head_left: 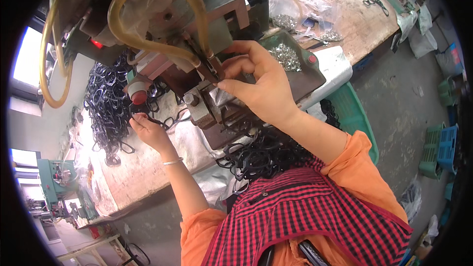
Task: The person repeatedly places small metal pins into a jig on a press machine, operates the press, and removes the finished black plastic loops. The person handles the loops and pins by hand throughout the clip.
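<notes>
My right hand (260, 85) is at the head of a bench press machine (221, 3), thumb and fingertips bent in against the tip of its copper-coloured holder (210, 70). Anything pinched there is too small or hidden to make out. Below the holder is a metal fixture (203, 105) on the machine's base. My left hand (151, 133) is left of the fixture, under a red push button (139, 97). Its fingers are closed on a black eyeglass frame (172, 121), which reaches toward the fixture. Small shiny metal parts (284, 57) lie heaped on the base's right side.
A tall pile of black eyeglass frames (107, 99) stands at the left. More frames (258, 153) fill my lap beside a green plastic basket (356, 118). Yellowish hoses (114, 7) loop before the machine. Bags of metal parts (286, 20) lie on the wooden table (354, 26).
</notes>
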Motion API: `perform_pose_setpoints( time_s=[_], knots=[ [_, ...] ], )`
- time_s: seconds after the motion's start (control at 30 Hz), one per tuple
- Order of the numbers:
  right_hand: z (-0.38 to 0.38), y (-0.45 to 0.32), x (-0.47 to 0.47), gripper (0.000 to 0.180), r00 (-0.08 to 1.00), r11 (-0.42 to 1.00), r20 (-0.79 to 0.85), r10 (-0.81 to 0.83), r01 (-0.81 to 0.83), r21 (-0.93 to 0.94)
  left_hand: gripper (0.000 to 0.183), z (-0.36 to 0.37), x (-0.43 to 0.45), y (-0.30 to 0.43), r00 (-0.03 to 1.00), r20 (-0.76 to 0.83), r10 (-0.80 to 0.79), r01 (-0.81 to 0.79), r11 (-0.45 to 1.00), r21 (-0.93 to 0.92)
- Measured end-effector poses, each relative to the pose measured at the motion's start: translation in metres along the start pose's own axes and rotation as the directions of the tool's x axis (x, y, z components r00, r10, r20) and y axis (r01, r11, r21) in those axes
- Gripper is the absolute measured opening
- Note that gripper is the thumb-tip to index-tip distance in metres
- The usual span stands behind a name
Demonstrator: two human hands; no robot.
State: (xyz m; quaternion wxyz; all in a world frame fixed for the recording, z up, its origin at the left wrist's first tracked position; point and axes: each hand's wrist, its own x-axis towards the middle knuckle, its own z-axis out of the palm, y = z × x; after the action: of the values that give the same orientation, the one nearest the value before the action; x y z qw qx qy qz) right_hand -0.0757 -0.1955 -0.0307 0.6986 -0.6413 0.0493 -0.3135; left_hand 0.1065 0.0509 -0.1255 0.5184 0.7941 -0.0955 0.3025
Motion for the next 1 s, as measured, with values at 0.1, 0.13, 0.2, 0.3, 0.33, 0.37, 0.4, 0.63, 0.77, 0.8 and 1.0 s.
perform_pose_setpoints(
  time_s=[0.1, 0.13, 0.2, 0.3, 0.33, 0.37, 0.4, 0.63, 0.77, 0.8, 1.0],
  knots=[
    [0.005, -0.019, -0.012, 0.048, 0.984, 0.980, -0.053, 0.169, -0.162, 0.119, 0.022, -0.015, -0.009, 0.034, 0.985, 0.098, -0.143, 0.172, 0.890, -0.422],
    [0.004, -0.021, -0.020, 0.050, 0.996, 0.995, -0.008, 0.094, -0.093, 0.045, 0.022, -0.020, -0.015, 0.064, 0.998, 0.020, -0.066, 0.067, 0.858, -0.510],
    [-0.012, -0.029, -0.026, 0.052, 0.993, 0.988, 0.118, 0.010, 0.008, -0.152, 0.020, -0.024, -0.039, 0.110, 0.986, -0.033, 0.161, -0.152, 0.814, -0.560],
    [-0.051, -0.010, -0.015, 0.039, 0.998, 0.882, 0.045, -0.039, 0.055, -0.468, 0.005, -0.024, -0.053, 0.150, 0.657, 0.162, 0.736, -0.519, 0.598, -0.611],
    [-0.073, 0.018, -0.013, 0.034, 0.996, 0.766, -0.018, -0.083, 0.052, -0.640, 0.009, -0.019, -0.053, 0.160, 0.567, 0.225, 0.792, -0.555, 0.570, -0.606],
    [-0.091, 0.037, -0.018, 0.029, 0.999, 0.635, -0.049, -0.025, -0.022, -0.772, 0.016, -0.012, -0.053, 0.166, 0.469, 0.295, 0.832, -0.585, 0.543, -0.602],
    [-0.100, 0.039, -0.024, 0.027, 0.993, 0.561, -0.037, 0.109, -0.092, -0.823, 0.024, -0.007, -0.058, 0.163, 0.451, 0.327, 0.830, -0.601, 0.554, -0.576],
    [-0.140, 0.055, -0.015, 0.025, 0.975, 0.734, -0.159, -0.155, 0.006, -0.679, 0.033, -0.004, -0.062, 0.165, 0.386, 0.415, 0.824, -0.624, 0.564, -0.541],
    [-0.136, 0.051, -0.038, 0.017, 0.990, 0.664, -0.132, -0.040, -0.072, -0.744, 0.036, -0.003, -0.054, 0.172, 0.347, 0.456, 0.819, -0.586, 0.569, -0.576],
    [-0.133, 0.052, -0.039, 0.015, 0.994, 0.574, -0.099, -0.047, -0.055, -0.817, 0.036, -0.003, -0.053, 0.171, 0.341, 0.465, 0.817, -0.587, 0.571, -0.573],
    [-0.108, 0.063, -0.031, 0.013, 0.990, 0.321, -0.112, -0.083, -0.080, -0.944, 0.035, -0.008, -0.064, 0.164, 0.395, 0.466, 0.791, -0.576, 0.609, -0.545]
  ],
)
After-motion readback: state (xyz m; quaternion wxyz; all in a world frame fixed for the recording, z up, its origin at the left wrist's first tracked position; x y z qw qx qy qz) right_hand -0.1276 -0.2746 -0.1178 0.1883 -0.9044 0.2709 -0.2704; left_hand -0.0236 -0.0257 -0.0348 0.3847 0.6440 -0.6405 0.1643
